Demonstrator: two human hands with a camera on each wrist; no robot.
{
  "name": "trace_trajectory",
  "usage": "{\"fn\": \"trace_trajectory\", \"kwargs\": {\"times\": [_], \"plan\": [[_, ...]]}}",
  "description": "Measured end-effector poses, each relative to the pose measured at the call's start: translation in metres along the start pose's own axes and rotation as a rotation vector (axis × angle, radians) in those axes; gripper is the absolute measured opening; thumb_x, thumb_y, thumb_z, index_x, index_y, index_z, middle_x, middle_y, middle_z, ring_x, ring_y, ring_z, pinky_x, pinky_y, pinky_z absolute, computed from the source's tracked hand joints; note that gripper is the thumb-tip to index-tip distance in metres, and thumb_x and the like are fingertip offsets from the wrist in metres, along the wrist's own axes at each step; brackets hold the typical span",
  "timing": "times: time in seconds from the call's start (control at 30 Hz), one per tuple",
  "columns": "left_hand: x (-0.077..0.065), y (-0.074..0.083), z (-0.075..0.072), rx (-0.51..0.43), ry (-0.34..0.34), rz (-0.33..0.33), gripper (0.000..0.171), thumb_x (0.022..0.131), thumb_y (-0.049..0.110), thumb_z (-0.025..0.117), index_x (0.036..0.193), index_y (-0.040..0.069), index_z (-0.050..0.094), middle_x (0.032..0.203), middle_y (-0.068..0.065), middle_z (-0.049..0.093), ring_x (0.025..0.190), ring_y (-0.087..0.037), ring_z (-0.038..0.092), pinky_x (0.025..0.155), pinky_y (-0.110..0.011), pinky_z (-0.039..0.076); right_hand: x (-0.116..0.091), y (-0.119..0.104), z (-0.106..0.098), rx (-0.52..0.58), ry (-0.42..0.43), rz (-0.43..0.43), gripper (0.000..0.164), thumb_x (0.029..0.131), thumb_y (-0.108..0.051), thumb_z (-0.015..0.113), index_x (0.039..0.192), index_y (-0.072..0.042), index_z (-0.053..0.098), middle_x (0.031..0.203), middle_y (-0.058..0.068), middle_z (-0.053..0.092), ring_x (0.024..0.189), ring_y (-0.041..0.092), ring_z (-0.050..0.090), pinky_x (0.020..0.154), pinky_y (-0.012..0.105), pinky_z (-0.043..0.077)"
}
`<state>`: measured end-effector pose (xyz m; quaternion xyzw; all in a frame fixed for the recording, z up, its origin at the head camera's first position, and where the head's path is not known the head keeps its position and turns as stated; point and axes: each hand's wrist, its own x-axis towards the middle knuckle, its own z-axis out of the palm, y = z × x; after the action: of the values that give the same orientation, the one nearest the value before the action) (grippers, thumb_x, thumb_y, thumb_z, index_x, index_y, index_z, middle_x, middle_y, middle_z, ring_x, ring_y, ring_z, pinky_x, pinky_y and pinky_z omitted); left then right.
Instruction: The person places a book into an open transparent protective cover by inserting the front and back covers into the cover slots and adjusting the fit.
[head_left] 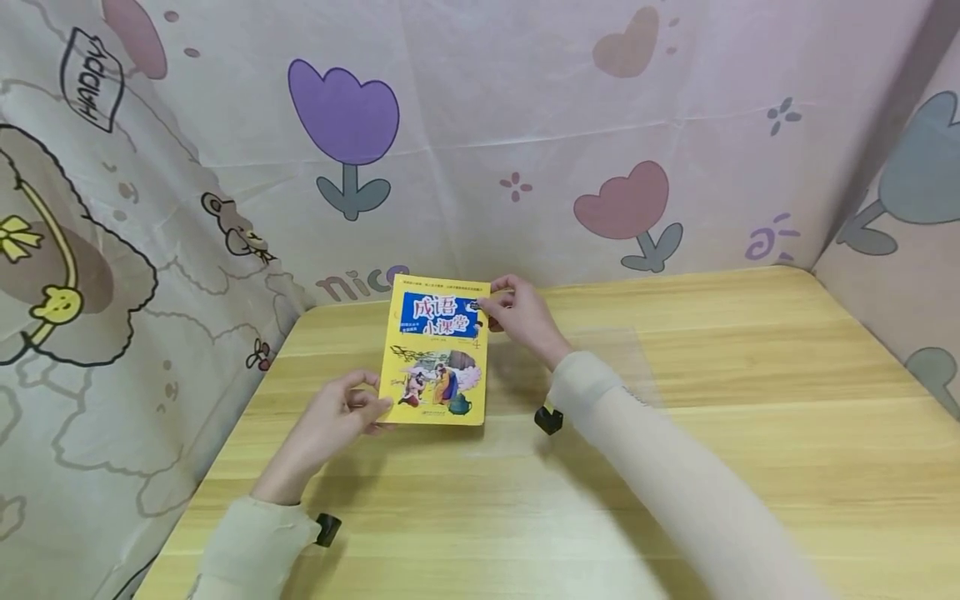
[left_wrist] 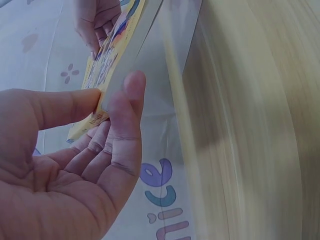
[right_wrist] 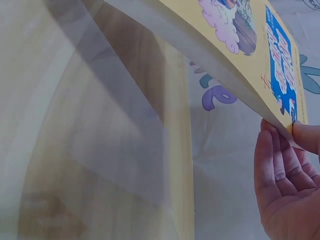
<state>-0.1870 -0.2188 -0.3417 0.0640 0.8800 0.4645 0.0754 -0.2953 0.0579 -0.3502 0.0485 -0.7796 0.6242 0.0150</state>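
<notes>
A yellow book (head_left: pixel 435 350) with a blue title panel and a picture of figures on its cover is held up over the table, front cover toward the head camera. My left hand (head_left: pixel 337 417) pinches its lower left corner, thumb on the cover and fingers behind, as the left wrist view also shows. At the upper right edge, my right hand (head_left: pixel 525 315) pinches the book between thumb and fingers. Beneath and to the right of the book, a clear, see-through sheet (right_wrist: pixel 120 135) lies on the tabletop; its outline is faint in the head view.
The wood-grain table (head_left: pixel 750 433) reaches back to a cloth backdrop (head_left: pixel 480 100) printed with flowers and hearts. Another printed cloth (head_left: pixel 172 333) hangs along the left side. Small black pieces stick out at the left cuff (head_left: pixel 327 529) and right cuff (head_left: pixel 549 419).
</notes>
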Motion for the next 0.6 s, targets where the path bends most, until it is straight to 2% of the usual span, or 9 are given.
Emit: {"fn": "trace_trajectory", "kwargs": {"times": [0.27,0.47,0.6], "plan": [[0.005,0.005,0.013,0.047,-0.009,-0.007,0.022,0.092,0.009,0.064,0.112,0.002,0.057,0.088,-0.010,0.067,0.076,-0.029,0.068,0.069,-0.040,0.057,-0.002,0.002,-0.018,0.030,-0.024,0.005,0.035,0.093,-0.019,0.064,0.123,-0.007,0.050,0.096,0.009,0.067,0.078,0.020,0.068,0.072,0.039,0.057],[0.011,0.013,0.024,0.062,-0.046,0.022,0.020,0.091,0.011,0.065,0.107,0.002,0.060,0.082,-0.007,0.068,0.075,-0.029,0.066,0.068,-0.040,0.057,-0.002,0.005,-0.034,-0.035,-0.012,-0.012,0.037,0.093,-0.023,0.064,0.124,-0.009,0.050,0.097,0.007,0.066,0.080,0.018,0.068,0.072,0.035,0.057],[0.016,0.020,0.032,0.056,-0.071,0.014,0.016,0.090,0.011,0.066,0.103,0.003,0.062,0.078,-0.005,0.068,0.074,-0.028,0.066,0.068,-0.040,0.057,-0.002,0.005,-0.046,-0.063,-0.001,-0.034,0.034,0.093,-0.024,0.065,0.122,-0.010,0.051,0.097,0.006,0.066,0.080,0.017,0.068,0.071,0.034,0.057]]}}
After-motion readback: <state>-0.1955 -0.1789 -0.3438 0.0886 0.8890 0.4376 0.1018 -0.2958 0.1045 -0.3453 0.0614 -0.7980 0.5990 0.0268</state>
